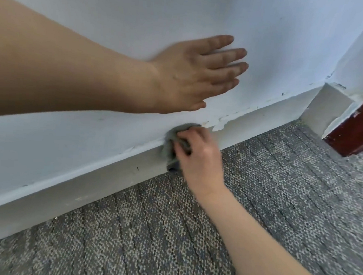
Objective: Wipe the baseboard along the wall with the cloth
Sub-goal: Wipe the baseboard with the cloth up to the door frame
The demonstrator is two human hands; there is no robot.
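2 hands in view. Right hand [198,153] gripped bunched grey cloth [171,145], fingers curled round it, pressing it against baseboard [65,185] at top edge. Left hand [193,73] lay flat on wall [120,15] above, fingers straight, holding nothing. Baseboard's long axis ran lower left to upper right toward corner [304,116], extending both ways from cloth. Right hand nearer; next stroke probably follows that line.

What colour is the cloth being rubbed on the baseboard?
Grey: the cloth, gripped by the right hand, shows best in the head view.
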